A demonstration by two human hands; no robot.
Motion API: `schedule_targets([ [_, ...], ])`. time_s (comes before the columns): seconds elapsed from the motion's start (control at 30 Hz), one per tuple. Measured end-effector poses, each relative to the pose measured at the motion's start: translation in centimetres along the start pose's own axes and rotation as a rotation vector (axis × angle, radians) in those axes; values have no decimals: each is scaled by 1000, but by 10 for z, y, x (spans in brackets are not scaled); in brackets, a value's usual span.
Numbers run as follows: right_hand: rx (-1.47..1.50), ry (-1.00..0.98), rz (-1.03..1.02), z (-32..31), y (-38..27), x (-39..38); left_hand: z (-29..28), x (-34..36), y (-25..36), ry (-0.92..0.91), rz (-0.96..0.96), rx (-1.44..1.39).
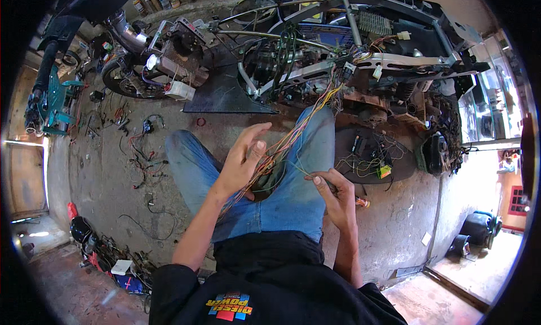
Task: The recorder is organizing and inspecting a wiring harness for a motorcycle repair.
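The loom slants over the jeans, one end up at the frame, the other pointing down-left under the left wrist. Its long axis runs from the right knee's inner edge toward the left side of the waist. The left hand is half open, thumb raised, beside the loom; its grip cannot be told. The right hand pinches a thin wire, thumb to forefinger, slanting down-right off the loom.

Grey concrete floor stretches around you, bright daylight pours in right, a brown wall stands left!
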State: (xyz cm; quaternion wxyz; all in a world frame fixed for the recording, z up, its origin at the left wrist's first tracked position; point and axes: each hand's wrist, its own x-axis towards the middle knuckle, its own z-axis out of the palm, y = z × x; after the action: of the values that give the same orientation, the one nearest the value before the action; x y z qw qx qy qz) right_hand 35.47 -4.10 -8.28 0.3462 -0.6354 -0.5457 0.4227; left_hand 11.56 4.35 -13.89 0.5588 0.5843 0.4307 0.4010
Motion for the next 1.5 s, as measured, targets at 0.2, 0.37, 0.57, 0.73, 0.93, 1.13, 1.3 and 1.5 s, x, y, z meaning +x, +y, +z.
schedule_targets([
  [0.2,-25,11,-23,-4,8,3,13,-9,16,-99,95,-94],
  [0.37,-33,50,-20,-8,-3,5,32,-16,31,-261,-104,34],
  [0.57,16,-15,2,-3,-1,11,21,-66,42,-265,-333,161],
  [0.73,457,-166,83,16,16,16,8,-112,38,-122,-246,112],
  [0.93,510,-555,275,56,40,21,-14,-148,47,-91,-387,132],
  [1.13,620,-580,247,90,25,14,-6,-164,39,-98,-491,268],
  [1.3,602,-426,231,99,25,20,-14,-168,51,-99,-566,399],
  [1.5,695,-305,287,101,28,18,-40,-177,31,29,56,582],
])
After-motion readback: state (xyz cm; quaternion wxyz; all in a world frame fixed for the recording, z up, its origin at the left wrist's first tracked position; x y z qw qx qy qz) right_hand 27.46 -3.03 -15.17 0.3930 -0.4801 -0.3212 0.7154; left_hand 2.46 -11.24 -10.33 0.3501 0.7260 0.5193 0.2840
